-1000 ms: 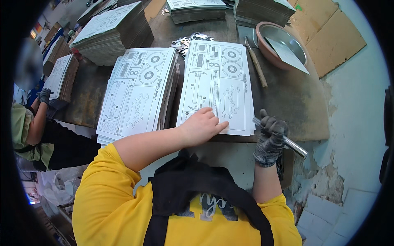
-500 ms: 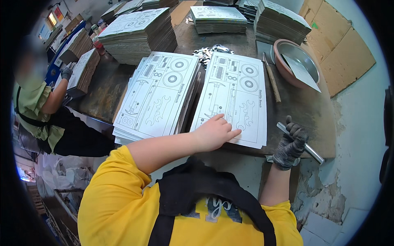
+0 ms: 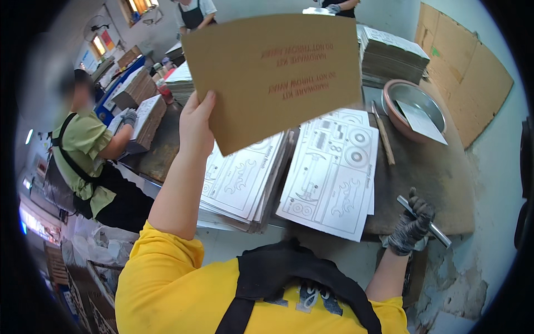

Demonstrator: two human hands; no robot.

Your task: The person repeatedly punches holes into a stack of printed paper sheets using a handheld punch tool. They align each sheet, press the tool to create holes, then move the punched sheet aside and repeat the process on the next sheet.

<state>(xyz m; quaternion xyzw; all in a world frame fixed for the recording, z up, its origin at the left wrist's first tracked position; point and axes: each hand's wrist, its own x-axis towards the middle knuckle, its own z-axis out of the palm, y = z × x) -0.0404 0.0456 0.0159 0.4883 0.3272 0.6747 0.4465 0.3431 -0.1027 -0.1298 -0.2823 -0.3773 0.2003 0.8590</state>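
Brown card sheet (image 3: 275, 75) now raised in left hand (image 3: 196, 123), formerly flat on stack (image 3: 328, 181).

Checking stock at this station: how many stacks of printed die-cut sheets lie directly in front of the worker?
2: left stack under the raised brown sheet, right stack beside it. More piles sit farther back.

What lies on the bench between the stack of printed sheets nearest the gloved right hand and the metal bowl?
In the head view, a long thin wooden stick lies between the printed sheets and the metal bowl, on the dark bench.

Two printed-sheet stacks (image 3: 245, 178) (image 3: 331, 178), one bowl (image 3: 414, 108), one rod (image 3: 425, 220)
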